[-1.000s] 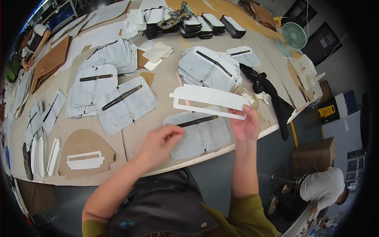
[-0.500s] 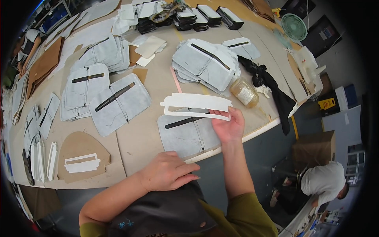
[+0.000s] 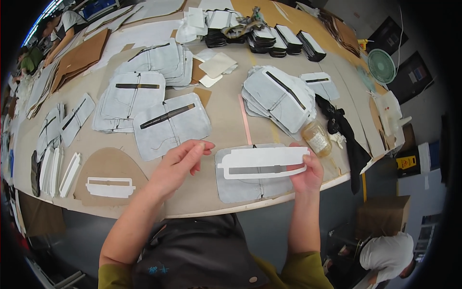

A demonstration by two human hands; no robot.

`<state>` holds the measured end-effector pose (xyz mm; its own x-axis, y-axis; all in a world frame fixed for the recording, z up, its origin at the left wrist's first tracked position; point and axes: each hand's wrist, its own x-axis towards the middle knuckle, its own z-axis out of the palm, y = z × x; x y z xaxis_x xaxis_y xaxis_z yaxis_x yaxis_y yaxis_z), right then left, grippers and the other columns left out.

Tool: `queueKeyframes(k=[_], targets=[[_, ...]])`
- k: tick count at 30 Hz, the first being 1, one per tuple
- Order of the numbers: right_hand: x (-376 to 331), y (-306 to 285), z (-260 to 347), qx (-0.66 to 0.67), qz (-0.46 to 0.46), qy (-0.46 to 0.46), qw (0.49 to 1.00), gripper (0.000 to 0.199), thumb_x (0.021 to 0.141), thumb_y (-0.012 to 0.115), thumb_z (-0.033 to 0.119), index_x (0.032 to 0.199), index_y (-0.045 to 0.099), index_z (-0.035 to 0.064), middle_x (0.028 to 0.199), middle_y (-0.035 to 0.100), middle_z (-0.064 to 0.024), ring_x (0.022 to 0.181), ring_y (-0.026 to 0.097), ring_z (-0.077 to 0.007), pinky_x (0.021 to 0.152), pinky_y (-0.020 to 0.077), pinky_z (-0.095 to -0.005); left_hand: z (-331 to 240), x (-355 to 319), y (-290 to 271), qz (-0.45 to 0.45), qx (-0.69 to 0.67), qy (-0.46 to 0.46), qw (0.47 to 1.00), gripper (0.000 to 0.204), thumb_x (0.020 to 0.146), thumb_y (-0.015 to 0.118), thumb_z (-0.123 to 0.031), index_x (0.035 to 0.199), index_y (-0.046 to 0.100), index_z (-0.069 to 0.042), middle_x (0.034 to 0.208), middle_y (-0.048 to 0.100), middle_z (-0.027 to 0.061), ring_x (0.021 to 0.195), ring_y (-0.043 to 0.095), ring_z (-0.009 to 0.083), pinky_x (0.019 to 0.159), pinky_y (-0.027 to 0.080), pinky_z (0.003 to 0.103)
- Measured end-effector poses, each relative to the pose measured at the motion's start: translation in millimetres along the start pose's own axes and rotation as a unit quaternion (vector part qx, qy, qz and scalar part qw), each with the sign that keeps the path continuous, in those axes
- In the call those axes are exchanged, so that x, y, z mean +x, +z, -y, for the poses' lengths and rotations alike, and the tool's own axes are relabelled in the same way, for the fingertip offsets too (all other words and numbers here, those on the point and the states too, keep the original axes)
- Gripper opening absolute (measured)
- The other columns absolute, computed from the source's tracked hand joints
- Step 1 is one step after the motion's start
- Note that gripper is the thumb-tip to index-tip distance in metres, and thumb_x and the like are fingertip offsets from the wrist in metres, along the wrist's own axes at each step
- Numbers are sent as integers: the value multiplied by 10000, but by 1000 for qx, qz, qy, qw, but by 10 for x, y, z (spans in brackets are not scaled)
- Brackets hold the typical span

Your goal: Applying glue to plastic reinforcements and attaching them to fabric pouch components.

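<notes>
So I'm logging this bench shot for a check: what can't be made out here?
- Head view: the grey fabric piece under the white slotted template is largely covered by it and the right hand.
- Jar contents: too small to tell.
- Whether the left hand touches the table: unclear.
- Stacks at the far edge: too small, bent by the fisheye.

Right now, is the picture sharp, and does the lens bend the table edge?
Head view: sharp around the white template in the right hand and the left hand; light is even and soft, without glare; the fisheye curves the table edge into an arc, and the corners go black.
</notes>
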<state>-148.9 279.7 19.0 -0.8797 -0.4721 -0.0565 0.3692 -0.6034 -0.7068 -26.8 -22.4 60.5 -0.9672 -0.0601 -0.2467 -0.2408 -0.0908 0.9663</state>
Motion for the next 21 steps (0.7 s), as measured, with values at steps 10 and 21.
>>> queueKeyframes(k=[10,21], targets=[[26,-3,45,-62,-28,2,998,439,782,682,173,1113,603,-104,1012,664,-123,961,628,-202,902,469,-320,-21,144,121,43,63,-62,995,191,939,667,-198,1059,637,-52,945,597,-29,809,496,34,721,401,217],[21,-55,86,-83,-59,18,995,406,769,681,124,1106,611,-92,1033,671,-134,993,633,-225,966,456,-346,99,242,115,17,94,-54,994,184,921,680,-199,991,652,-32,868,615,-43,777,514,31,709,414,209]])
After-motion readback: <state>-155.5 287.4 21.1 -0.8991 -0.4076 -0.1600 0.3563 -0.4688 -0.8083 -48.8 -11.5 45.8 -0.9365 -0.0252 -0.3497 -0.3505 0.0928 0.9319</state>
